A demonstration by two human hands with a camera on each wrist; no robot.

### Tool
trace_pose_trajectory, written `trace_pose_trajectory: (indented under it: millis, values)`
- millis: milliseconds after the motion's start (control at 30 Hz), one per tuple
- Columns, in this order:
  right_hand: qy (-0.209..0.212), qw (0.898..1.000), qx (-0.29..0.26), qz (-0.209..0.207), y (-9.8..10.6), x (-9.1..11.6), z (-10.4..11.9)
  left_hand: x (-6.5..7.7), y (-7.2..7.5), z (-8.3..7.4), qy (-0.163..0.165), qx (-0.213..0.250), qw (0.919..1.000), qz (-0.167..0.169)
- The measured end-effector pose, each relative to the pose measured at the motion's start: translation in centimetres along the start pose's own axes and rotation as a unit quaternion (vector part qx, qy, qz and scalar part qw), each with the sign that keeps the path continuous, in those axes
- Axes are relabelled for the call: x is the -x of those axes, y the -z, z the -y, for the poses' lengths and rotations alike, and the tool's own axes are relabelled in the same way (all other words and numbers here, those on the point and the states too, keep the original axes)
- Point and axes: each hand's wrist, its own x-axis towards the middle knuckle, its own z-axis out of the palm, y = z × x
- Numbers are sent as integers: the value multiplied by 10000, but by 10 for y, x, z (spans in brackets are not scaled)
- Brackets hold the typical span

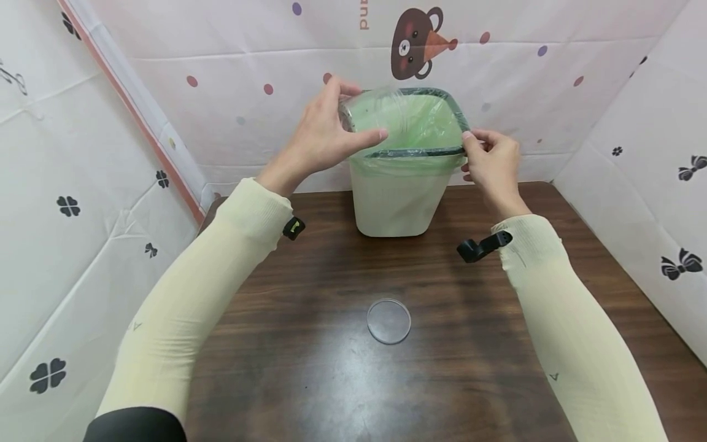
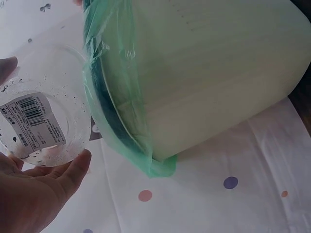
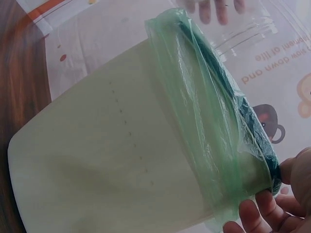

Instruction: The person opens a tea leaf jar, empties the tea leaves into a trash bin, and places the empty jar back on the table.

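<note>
My left hand (image 1: 326, 132) grips a clear plastic jar (image 1: 378, 113), tipped on its side over the mouth of a pale trash bin (image 1: 399, 202). In the left wrist view, the jar's base carries a white barcode label (image 2: 34, 119), and dark specks dot the plastic around it. A thin green trash bag (image 1: 433, 116) lines the bin and folds down outside its dark green rim (image 1: 414, 152). At the rim's right front corner, my right hand (image 1: 494, 156) pinches rim and bag between thumb and fingers.
A round clear lid (image 1: 389, 321) lies flat on the dark wooden table (image 1: 309, 368), in front of the bin. Behind the bin hangs a printed white backdrop (image 1: 232, 67), with similar cloth along both sides.
</note>
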Motion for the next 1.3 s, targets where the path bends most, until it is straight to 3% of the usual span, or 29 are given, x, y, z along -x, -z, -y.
trace_pose_trajectory:
  millis: [233, 733, 1167, 1300]
  values:
    - [11, 9998, 185, 4, 2, 1, 1, 9, -4, -1, 61, 72, 10000, -1]
    - [110, 9999, -21, -29, 4, 3, -4, 24, -7, -2, -33, 137, 9999, -24]
    - [105, 9999, -114, -25, 4, 2, -4, 34, -10, 2, 41, 744, 9972, 54]
    - [81, 9999, -111, -23, 3, 2, -3, 39, -9, 5, 74, 702, 9974, 139]
